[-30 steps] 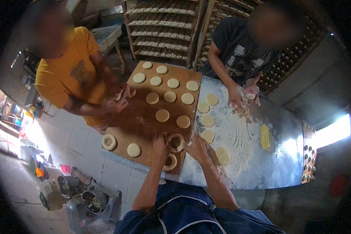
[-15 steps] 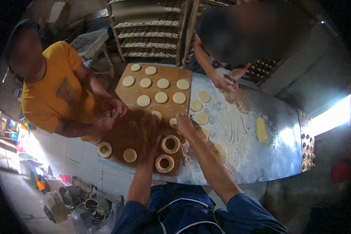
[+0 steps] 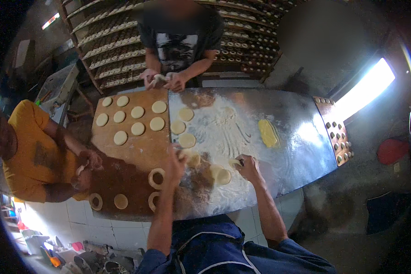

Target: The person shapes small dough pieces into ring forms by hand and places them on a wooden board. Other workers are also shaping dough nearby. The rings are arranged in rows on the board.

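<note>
Left hand (image 3: 175, 162) is a blur right now, over the seam where the wooden board (image 3: 144, 150) meets the floured tabletop (image 3: 301, 157), right by a flat dough disc (image 3: 194, 160); I can't tell how far its fingers are open or whether they grip anything. And over to the right hand (image 3: 248, 168): fingers curled in, a small pale piece (image 3: 234, 162) pinched at the tips, too small for me to name. Just below and left of that piece, a bigger dough round (image 3: 222, 175) lies flat on the flour, with three more discs (image 3: 187, 140) up along the board's edge. Nine discs (image 3: 138, 129) sit across the board's far half; nearer me, dough rings (image 3: 157, 178), the lowest on the right partly behind my left forearm (image 3: 162, 223). Beyond the flour, a yellow slab (image 3: 269, 133) lies flat. Across from me, a co-worker in a dark shirt (image 3: 177, 48) has dough in hand; at left, another in yellow (image 3: 43, 153) leans in.
</note>
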`<state>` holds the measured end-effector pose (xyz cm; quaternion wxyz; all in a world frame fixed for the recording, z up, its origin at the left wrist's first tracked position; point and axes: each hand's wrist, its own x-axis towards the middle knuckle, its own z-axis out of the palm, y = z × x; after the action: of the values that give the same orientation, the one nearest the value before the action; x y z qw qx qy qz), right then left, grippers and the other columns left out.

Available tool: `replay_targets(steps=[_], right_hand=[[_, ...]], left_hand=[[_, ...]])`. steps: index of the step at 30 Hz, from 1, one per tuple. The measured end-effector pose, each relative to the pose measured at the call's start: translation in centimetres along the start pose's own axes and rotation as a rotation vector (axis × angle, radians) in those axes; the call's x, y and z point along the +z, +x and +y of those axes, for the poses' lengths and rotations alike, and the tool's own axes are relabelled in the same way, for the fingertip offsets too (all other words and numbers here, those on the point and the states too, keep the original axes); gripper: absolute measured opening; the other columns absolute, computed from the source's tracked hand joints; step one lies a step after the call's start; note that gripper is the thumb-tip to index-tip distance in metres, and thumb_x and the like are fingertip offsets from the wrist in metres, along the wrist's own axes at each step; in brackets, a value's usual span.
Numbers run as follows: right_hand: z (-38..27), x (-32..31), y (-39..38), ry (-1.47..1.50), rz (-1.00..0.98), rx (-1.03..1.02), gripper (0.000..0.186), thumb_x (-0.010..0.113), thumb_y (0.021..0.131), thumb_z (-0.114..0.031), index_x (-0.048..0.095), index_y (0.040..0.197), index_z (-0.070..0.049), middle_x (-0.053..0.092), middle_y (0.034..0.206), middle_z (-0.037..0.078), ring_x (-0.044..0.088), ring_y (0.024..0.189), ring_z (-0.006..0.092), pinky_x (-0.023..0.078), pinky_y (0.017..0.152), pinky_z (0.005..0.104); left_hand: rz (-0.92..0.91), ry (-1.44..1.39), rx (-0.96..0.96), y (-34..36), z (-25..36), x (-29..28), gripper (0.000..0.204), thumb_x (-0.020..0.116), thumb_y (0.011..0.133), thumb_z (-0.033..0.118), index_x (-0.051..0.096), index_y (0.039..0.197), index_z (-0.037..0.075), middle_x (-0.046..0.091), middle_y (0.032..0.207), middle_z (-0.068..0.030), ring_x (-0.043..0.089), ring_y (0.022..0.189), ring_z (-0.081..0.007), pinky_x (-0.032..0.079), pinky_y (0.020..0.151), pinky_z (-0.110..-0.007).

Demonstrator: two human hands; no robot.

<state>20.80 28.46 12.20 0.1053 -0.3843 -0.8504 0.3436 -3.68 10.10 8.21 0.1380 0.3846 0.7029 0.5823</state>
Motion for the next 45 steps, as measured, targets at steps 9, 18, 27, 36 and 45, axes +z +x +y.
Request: replay_targets(steps=[9,18,27,36,45], right_hand=[[8.6,0.1,0.5,-0.263,0.131,-0.207,0.037,0.076,0.065,-0.018,0.06,0.094,-0.001,0.065,0.088,0.02,0.06,0.086,0.0406,0.047,0.076,0.0476],[6.8,-4.0,-3.2,0.667,-0.07,0.063,0.043,0.074,0.072,-0.005,0.048,0.106,-0.005,0.063,0.077,0.006,0.058,0.072,0.0112,0.047,0.064,0.0283],[5.6,-7.3,-3.4,0.628,-0.191,0.004,0.06,0.074,0.073,-0.004,0.041,0.122,-0.007,0.065,0.087,0.011,0.064,0.08,0.0187,0.052,0.07,0.0319],[9.7,-5.6,-2.4,1.329,-0.393,-0.043,0.041,0.05,0.094,-0.043,0.059,0.102,-0.004,0.062,0.09,0.006,0.059,0.079,0.0146,0.047,0.067,0.0276],[11.1,-1.7,-3.3,0.877,-0.29,0.235,0.043,0.042,0.098,-0.037,0.055,0.108,0.003,0.061,0.077,0.014,0.056,0.064,0.0248,0.044,0.055,0.0385]], left_hand=[[0.002,0.315,0.297,-2.5,5.9,15.7,0.044,0.064,0.082,0.009,0.045,0.121,0.0,0.059,0.101,-0.0213,0.058,0.086,-0.0408,0.048,0.073,-0.047],[-0.254,-0.351,-0.346,-6.7,9.2,19.0,0.02,0.063,0.091,0.011,0.065,0.106,-0.001,0.069,0.095,-0.0109,0.064,0.091,-0.0149,0.053,0.076,-0.03],[-0.109,-0.57,-0.431,-7.2,10.2,21.8,0.017,0.059,0.094,0.009,0.06,0.108,0.0,0.065,0.098,-0.007,0.06,0.092,-0.0114,0.051,0.079,-0.028],[-0.414,-0.841,-0.421,-8.2,10.8,21.7,0.04,0.06,0.089,0.003,0.04,0.123,0.009,0.063,0.109,-0.0098,0.061,0.101,-0.0185,0.052,0.085,-0.032],[0.016,0.009,0.12,-8.4,9.5,24.3,0.031,0.038,0.097,0.034,0.039,0.097,0.003,0.049,0.078,-0.0096,0.056,0.073,-0.0282,0.047,0.066,-0.037]])
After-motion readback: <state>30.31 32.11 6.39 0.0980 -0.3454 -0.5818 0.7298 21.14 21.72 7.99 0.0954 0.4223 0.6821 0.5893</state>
